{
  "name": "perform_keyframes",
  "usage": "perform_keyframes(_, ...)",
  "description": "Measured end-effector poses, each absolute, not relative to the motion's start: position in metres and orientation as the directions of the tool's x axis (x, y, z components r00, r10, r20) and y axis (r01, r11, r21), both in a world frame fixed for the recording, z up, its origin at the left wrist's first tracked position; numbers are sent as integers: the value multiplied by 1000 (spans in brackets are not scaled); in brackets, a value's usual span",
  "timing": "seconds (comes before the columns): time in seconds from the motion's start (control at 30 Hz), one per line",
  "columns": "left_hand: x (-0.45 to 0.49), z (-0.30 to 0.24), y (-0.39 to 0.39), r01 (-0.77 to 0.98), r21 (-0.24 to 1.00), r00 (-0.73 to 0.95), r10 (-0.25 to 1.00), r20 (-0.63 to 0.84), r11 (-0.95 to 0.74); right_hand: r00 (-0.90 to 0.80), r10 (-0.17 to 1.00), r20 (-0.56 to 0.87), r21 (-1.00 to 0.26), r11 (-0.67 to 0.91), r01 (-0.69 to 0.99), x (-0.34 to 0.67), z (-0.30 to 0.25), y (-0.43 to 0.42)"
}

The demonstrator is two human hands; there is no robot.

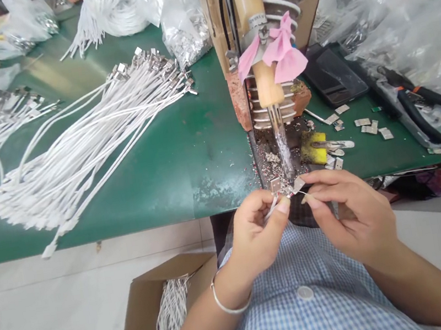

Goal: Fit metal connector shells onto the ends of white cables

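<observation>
White cable end and metal clip met just below the soldering iron (279, 139).
The left hand (256, 232) pinched the thin white cable (272, 210) — fingers clamped; the right hand (349, 211) pinched the small metal clip (298, 184) at the green surface (161, 163) edge.

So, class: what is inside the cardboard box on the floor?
The cardboard box holds a bundle of white cables; the left hand and forearm cover its right side.
</observation>
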State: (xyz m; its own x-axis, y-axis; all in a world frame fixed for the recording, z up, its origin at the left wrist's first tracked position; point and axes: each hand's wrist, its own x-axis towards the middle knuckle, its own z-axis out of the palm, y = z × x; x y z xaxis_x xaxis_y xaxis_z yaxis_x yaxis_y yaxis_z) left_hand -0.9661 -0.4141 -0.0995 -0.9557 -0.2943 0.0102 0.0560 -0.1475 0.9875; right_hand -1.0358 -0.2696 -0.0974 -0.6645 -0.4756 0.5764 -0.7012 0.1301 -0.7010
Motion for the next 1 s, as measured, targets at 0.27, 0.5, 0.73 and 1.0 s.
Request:
perform_keyframes(0.27, -968, -100, -414, 100, 990, -949, -310, 64, -102, -672, -466, 576, -706, 131, -696, -1038, -97, -271)
perform_keyframes(0.5, -966, -100, -414, 130, 991, -943, -310, 116, -24, -675, -469, 570, -707, 139, -694, -1038, -93, -271)
perform_keyframes(0.73, -963, -101, -414, 114, 993, -944, -312, 111, 7, -681, -472, 561, -716, 138, -685, -1039, -93, -272)
perform_keyframes(1.0, -965, -100, -414, 172, 985, -937, -303, 174, 31, -684, -490, 540, -736, 119, -666, -1039, -94, -270)
